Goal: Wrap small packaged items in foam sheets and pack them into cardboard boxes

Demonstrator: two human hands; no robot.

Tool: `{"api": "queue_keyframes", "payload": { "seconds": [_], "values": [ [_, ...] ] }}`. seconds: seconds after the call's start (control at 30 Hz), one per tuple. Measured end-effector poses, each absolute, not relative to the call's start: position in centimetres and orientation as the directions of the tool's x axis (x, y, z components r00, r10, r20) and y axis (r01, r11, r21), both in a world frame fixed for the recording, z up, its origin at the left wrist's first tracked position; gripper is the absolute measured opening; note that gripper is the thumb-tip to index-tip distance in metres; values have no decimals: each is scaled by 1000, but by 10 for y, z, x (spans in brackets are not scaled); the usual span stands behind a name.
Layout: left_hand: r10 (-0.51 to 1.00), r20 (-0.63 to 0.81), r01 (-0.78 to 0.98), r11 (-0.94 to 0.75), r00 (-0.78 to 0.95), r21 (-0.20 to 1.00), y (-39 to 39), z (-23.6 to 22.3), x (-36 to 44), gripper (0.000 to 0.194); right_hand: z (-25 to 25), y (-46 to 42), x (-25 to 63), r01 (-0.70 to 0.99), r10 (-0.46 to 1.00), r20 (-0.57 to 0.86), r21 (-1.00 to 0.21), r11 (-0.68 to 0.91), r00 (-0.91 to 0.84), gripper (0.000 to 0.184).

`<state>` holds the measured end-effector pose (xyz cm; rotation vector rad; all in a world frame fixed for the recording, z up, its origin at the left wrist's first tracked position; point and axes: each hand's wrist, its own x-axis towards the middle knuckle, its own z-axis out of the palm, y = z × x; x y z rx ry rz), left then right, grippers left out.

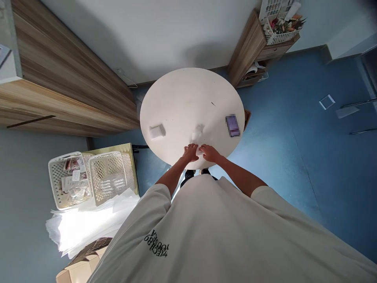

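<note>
Head camera view: the left hand (191, 152) and the right hand (209, 153) come together at the lower middle of the round table (182, 94), near its edge, with their fingers bent and pointing towards each other. Between them shows a small pale item (200, 150), partly covered by the fingers; the right fingertips lie at it, and the left hand is right beside it. Whether either hand is closed on it or only resting there, I cannot tell, as the fingertips and the item are too small and blurred together.

Just above the hands in the frame is a whitish object (196, 136), so close in tone to the tabletop that its outline and kind are hard to make out. A white block (156, 132) lies on the left part of the table, and a purple object (233, 125) on the right part is pixelated, hiding its details.

At lower left, two white perforated baskets stand side by side; the left basket (53, 181) holds packets, the right basket (94, 184) clear plastic pieces. White sheets (85, 226) below them are washed out by glare. The cardboard box (84, 271) is cut off by the bottom of the frame and partly hidden by the shirt (212, 232). At upper right, a wooden cabinet (249, 47) carries another basket (279, 38).
</note>
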<state>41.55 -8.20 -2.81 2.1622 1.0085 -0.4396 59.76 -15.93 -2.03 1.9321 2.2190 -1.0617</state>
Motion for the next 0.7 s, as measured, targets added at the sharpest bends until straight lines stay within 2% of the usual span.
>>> {"api": "queue_keyframes", "payload": {
  "seconds": [0.23, 0.53, 0.63, 0.7],
  "values": [
    [593, -588, 817, -235, 550, 527, -66, -35, 420, 62, -4, -132, 615, 824, 835, -487, -562, -75, -256, 46],
    [743, -536, 714, 113, 400, 691, -72, -32, 411, 69, -22, -97, 609, 852, 851, -518, -478, -212, -79, 46],
    [784, -507, 720, 113, 359, 685, -79, -26, 411, 71, -32, -88, 606, 847, 860, -510, -467, -256, -20, 47],
    [796, -472, 756, 28, 379, 654, -84, -22, 411, 74, -38, -83, 605, 835, 872, -489, -472, -285, 22, 47]
  ]
}}
